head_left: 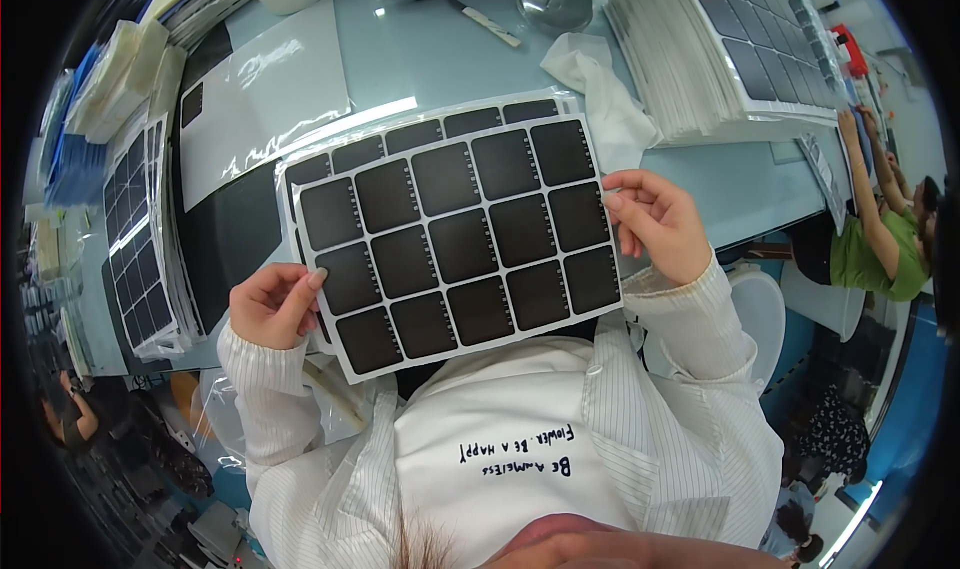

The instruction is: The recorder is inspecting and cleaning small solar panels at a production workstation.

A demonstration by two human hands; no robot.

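Observation:
Between my hands is a white sheet (427, 228) carrying rows of black rounded squares, tilted and held above the table's near edge. My left hand (274, 305) pinches its left edge, thumb on top. At the upper right edge my right hand (660, 221) grips it between thumb and fingers. Behind it, partly covered, lies another such sheet (415, 135) with black squares on a clear film.
A tall stack of similar sheets (680, 59) stands at the back right, beside crumpled white cloth (598, 94). A glass bottle (556, 4) and a pen-like cutter (487, 24) lie farther back. At left are a white sheet (270, 94) and another sheet pile (140, 244).

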